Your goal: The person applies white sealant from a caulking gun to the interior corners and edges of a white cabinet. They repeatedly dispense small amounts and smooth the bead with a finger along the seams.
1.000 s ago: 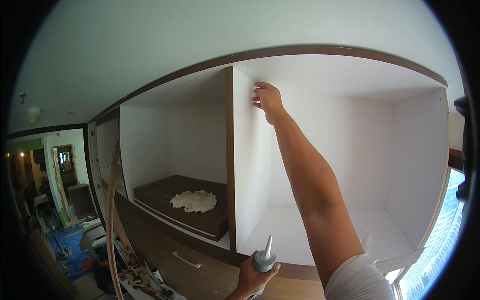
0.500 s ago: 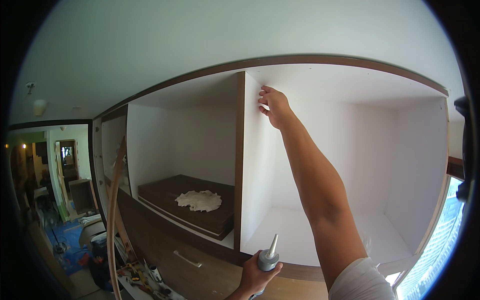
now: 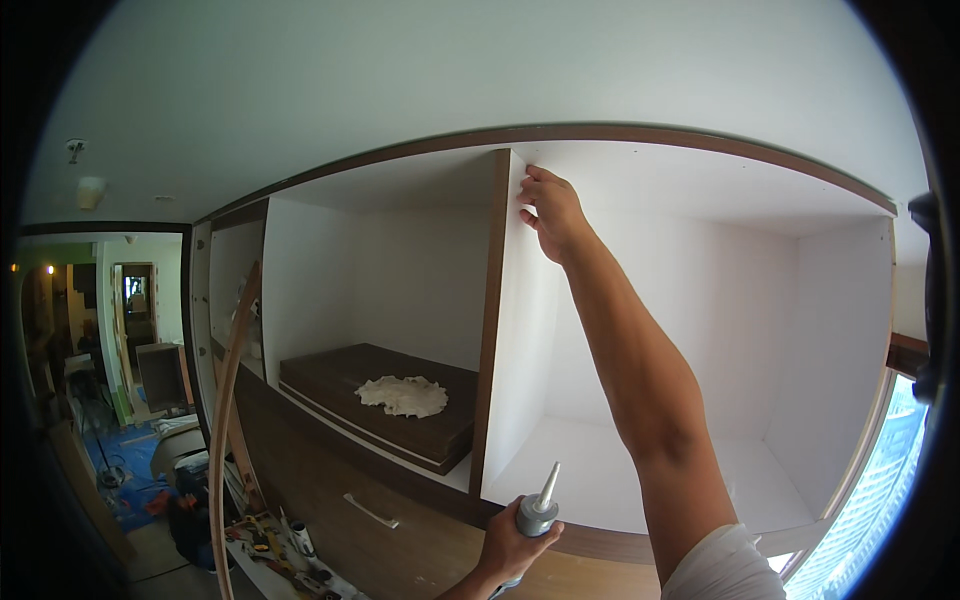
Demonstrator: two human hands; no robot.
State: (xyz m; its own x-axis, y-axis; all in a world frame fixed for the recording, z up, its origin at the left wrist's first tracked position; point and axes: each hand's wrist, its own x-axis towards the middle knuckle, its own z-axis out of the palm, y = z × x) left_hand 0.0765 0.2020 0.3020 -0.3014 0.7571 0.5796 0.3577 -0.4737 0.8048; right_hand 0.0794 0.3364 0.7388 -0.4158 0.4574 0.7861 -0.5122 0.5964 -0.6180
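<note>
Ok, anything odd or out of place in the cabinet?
One thing: a crumpled whitish cloth, probably a rag, lies loose on the dark boards left of the divider, as if casually dropped. No spill or damage stands out.

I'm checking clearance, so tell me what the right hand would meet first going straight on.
Probably the divider panel's white face, near the cabinet's top panel; the right hand looks very close to it, though depth leaves contact uncertain.
</note>
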